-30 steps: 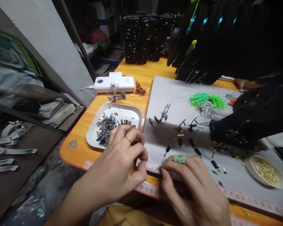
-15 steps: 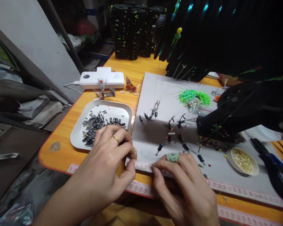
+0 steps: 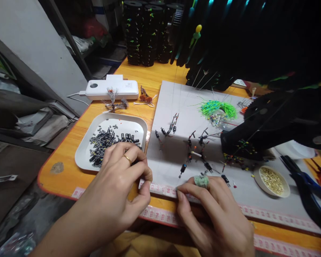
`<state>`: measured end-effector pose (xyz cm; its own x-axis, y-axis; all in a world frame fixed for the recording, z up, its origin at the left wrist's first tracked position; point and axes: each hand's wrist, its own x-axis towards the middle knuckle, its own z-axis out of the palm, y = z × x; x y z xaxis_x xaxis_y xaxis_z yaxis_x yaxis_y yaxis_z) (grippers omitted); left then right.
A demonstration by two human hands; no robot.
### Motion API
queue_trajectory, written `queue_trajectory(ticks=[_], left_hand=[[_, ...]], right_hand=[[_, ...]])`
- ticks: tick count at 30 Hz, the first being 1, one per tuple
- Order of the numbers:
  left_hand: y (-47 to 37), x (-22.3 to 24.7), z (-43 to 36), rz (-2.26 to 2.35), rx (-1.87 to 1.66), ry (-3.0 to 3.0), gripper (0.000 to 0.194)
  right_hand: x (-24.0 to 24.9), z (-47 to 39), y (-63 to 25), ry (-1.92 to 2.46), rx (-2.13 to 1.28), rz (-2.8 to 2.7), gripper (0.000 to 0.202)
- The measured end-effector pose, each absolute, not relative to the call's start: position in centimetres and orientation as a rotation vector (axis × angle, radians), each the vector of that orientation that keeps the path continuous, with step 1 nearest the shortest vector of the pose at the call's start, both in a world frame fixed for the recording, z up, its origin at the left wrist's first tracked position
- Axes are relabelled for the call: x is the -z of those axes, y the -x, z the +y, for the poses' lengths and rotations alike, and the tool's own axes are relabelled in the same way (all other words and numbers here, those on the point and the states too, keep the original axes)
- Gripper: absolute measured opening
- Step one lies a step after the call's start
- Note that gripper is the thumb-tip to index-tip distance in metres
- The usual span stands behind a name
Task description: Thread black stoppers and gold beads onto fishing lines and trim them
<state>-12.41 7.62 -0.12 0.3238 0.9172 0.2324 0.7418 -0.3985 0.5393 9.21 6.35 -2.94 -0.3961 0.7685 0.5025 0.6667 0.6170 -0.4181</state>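
My left hand (image 3: 125, 176), with a gold ring, is closed in a pinch at the left end of the pink-and-white measuring tape (image 3: 163, 190) along the board's front edge. My right hand (image 3: 214, 210), with a green wrap on one finger, pinches over the same tape further right. Whatever lies between the fingertips is too thin or hidden to make out. Behind my left hand is a white tray (image 3: 81, 151) of small black and grey pieces (image 3: 100, 142). Small black cylinders on threads, one (image 3: 183, 169) just beyond my right hand, rest on the pale board (image 3: 163, 160).
A white power bank (image 3: 112, 89) stands at the back left. Green strands (image 3: 218, 109) lie on the board. On the right are a dish of gold beads (image 3: 271, 181), pliers (image 3: 305, 189) and a large black spool device (image 3: 243, 43). Black spools (image 3: 147, 34) stand at the back.
My right hand has shifted slightly right along the tape, widening the gap between my hands. My left hand keeps its pinch. The whole view has shifted a little.
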Motion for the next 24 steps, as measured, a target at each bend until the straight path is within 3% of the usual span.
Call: queue_trajectory(ticks=[24], left_hand=[[12.73,-0.45,7.94,1.465,-0.616,-2.254,0.011]], right_hand=[[3.34,6.61,-9.24,1.130,-0.106,-2.184,0.011]])
